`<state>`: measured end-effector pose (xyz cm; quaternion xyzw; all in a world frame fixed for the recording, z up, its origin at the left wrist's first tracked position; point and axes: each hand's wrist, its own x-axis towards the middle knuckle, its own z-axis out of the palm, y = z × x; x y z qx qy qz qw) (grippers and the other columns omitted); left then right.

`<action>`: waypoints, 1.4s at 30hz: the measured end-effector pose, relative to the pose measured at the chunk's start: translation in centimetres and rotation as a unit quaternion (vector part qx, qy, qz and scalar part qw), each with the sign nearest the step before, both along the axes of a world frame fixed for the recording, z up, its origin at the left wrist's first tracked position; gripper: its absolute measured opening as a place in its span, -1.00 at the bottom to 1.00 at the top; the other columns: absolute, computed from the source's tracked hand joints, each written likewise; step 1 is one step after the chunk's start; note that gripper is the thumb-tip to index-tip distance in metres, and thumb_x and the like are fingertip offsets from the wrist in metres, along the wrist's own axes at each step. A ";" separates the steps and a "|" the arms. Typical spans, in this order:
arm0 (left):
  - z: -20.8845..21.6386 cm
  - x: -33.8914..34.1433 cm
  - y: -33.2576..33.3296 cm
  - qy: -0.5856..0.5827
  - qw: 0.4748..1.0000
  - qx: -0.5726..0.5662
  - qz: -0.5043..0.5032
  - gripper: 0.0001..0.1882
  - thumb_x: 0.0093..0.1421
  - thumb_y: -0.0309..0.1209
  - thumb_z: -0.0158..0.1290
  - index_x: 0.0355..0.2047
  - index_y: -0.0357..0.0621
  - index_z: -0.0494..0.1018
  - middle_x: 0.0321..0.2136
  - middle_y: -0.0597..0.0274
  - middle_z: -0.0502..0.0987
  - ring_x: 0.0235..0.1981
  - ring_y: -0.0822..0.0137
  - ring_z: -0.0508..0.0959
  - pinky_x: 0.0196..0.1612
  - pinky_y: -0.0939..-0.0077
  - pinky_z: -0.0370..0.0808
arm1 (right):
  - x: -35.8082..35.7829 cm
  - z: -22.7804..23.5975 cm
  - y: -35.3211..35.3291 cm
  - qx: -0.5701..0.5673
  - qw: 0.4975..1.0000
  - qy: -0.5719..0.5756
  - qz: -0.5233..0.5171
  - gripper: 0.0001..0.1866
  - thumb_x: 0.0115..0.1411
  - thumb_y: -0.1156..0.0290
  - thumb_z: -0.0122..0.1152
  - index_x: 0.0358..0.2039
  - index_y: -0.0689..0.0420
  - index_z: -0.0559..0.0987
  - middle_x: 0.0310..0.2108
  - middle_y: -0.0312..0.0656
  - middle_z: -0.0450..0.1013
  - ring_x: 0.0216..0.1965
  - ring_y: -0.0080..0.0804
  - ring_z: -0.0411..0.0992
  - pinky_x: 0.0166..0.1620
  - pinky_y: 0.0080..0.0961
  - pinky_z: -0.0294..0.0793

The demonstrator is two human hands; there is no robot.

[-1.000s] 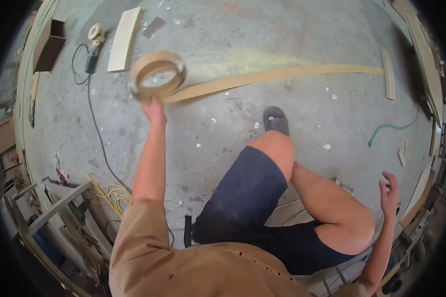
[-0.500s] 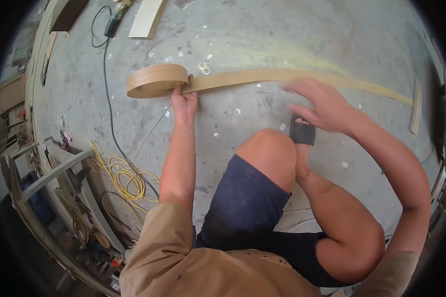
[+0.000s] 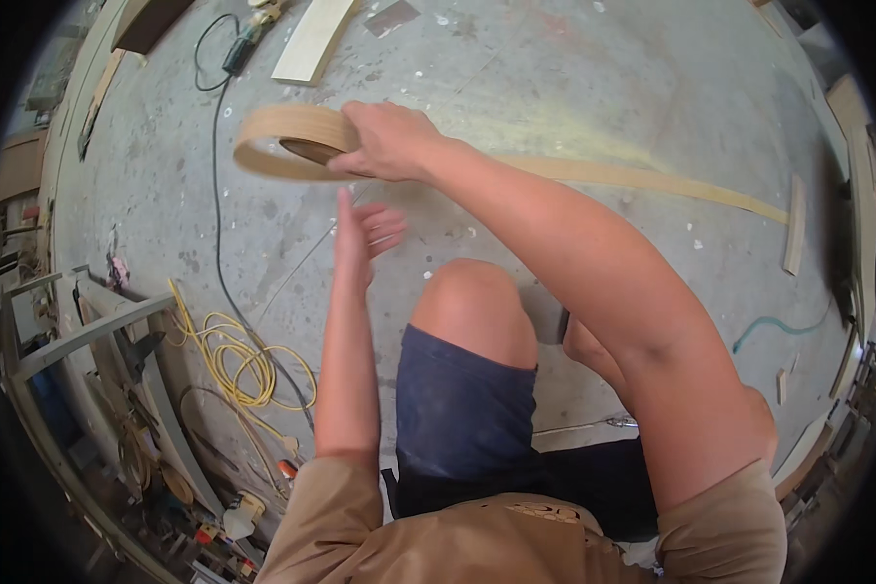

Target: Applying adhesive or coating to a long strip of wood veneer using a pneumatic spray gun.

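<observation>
A roll of wood-grain edge banding [image 3: 292, 127] is held above the concrete floor, left of centre. My right hand [image 3: 389, 141] reaches across and grips the roll's right side, thumb at the inner opening. From there the unrolled strip [image 3: 642, 176] stretches right, to a narrow wooden piece [image 3: 795, 226] at the far right. Just below the roll is my left hand [image 3: 365, 229], apart from it, with its fingers spread and nothing held. Part of the strip is hidden behind my right hand and forearm.
A pale board [image 3: 311, 44] and a corded power tool [image 3: 243, 49] lie at the upper left. A dark cable [image 3: 216, 185] runs down past a coiled yellow cord [image 3: 238, 360]. A metal frame [image 3: 97, 336] stands at the left. A teal hose [image 3: 784, 327] is at right.
My right hand has swung left from over the strip and taken hold of the roll. My left hand has let go and dropped just below it. The roll has shifted slightly up and left.
</observation>
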<state>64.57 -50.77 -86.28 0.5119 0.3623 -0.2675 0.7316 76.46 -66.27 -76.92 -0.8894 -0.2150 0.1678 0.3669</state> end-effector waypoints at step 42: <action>17.0 3.7 2.5 -0.387 0.797 0.462 0.052 -0.63 0.44 -0.19 -0.13 0.02 -0.16 0.51 -0.32 0.13 0.59 -0.28 0.17 0.58 -0.12 0.33 0.48 | -2.5 20.3 -5.2 -0.020 0.959 -0.248 0.134 -0.29 0.09 -0.21 0.27 -0.07 0.24 0.62 -0.21 0.05 0.60 -0.18 -0.03 0.57 -0.06 -0.21 0.53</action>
